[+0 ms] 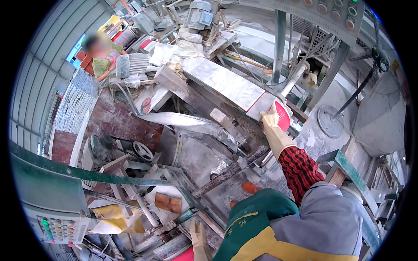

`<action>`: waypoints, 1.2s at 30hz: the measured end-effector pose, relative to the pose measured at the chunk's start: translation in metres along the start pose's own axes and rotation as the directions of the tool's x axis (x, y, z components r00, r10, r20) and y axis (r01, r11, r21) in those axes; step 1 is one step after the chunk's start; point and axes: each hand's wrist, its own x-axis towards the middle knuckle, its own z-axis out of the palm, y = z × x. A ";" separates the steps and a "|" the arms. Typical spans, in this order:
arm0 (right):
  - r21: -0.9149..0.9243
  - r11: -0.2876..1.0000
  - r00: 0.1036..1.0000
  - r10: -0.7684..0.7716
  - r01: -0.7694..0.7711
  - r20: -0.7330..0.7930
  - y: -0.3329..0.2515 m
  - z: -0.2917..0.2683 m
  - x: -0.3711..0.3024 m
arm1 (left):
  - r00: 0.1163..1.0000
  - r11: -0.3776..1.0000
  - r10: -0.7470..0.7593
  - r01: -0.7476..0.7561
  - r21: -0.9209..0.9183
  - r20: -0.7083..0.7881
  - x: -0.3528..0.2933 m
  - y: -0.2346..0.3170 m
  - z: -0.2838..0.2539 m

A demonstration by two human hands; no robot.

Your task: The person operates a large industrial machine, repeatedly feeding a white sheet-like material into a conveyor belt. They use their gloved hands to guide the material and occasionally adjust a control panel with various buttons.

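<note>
My right hand [273,130], in a cream rubber glove with a red-and-black checked sleeve behind it, is closed on the near side of a red bowl-shaped piece [282,116]. That piece sits by the right end of a long white slab-topped bench [222,80]. Low in the view, my left hand [199,237], in the same kind of glove, has its fingers stretched out. Next to it, part of another red thing [185,255] shows at the lower edge; its shape is mostly cut off. Nothing shows between the left fingers.
Control boxes with buttons stand at lower left [61,226] and upper right [324,13]. A green rail [87,172] crosses the left side. A fan [381,58] stands at right. Another person [102,56] is at the far left, beside stacked strips [76,102]. A brown block [167,203] lies near my left hand.
</note>
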 end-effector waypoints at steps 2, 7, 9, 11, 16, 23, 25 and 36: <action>-0.039 0.998 0.997 0.053 -0.051 0.051 -0.009 -0.001 0.002 | 0.999 0.999 0.041 -0.041 0.002 0.023 0.004 -0.001 0.001; -0.141 0.985 0.991 0.106 -0.094 0.081 -0.032 -0.005 -0.011 | 0.999 0.999 0.023 -0.025 0.046 0.038 0.014 -0.006 0.001; -0.124 0.989 0.993 0.093 -0.083 0.078 -0.033 -0.002 -0.012 | 0.998 0.997 0.043 -0.047 0.066 0.051 0.014 -0.008 0.001; -0.198 0.980 1.000 0.019 -0.014 0.024 -0.029 -0.002 -0.008 | 0.998 0.997 0.046 -0.049 0.056 0.045 0.012 -0.011 0.002; -0.609 0.793 0.987 0.081 0.019 0.137 -0.019 -0.014 0.006 | 0.998 0.998 -0.047 0.045 0.044 0.041 0.009 -0.025 0.007; -0.099 0.953 0.919 0.302 -0.286 0.252 -0.025 -0.012 0.009 | 0.989 0.999 0.047 -0.043 -0.029 0.137 0.010 0.006 0.016; -0.017 0.968 0.923 0.246 -0.252 0.296 -0.030 -0.013 0.003 | 0.989 0.989 0.048 -0.027 -0.145 0.141 0.003 0.028 0.023; 0.109 0.911 0.075 -0.151 0.398 0.986 -0.117 0.000 -0.296 | 0.995 0.426 0.099 -0.069 -0.902 -0.029 0.040 0.172 0.059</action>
